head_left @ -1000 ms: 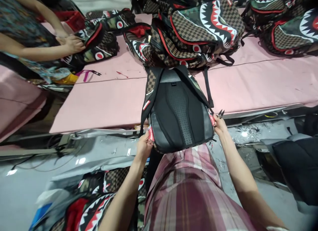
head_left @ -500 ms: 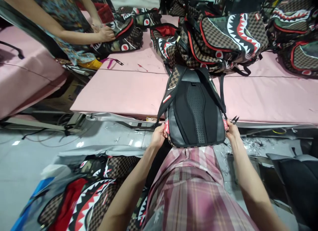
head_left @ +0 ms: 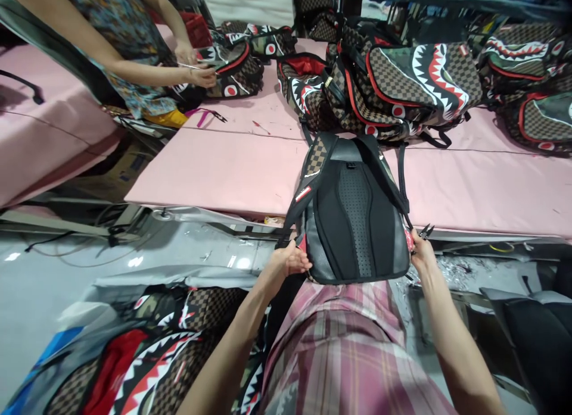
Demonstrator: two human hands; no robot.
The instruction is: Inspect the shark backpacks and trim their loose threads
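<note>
A backpack [head_left: 355,212] lies with its black padded back panel up, over the near edge of the pink table and against my body. My left hand [head_left: 292,258] is at its lower left side, fingers extended and apart, touching the edge beside a bit of red lining. At the lower right side my right hand [head_left: 420,248] grips the backpack by a red-and-white patterned part. Small dark thread snips [head_left: 428,230] stick out by the right hand; whether the fingers hold them is hard to see.
Shark-mouth backpacks [head_left: 420,81] are piled across the pink table [head_left: 214,171]. At the upper left, another person's hands [head_left: 201,75] work on a bag. More bags [head_left: 156,367] sit low at left. Pink-handled snips [head_left: 205,116] lie on the table.
My left hand has opened from its grip on the bag's side. The view has shifted, so the table and backpack appear lower. The other person's hand has moved a little off their bag.
</note>
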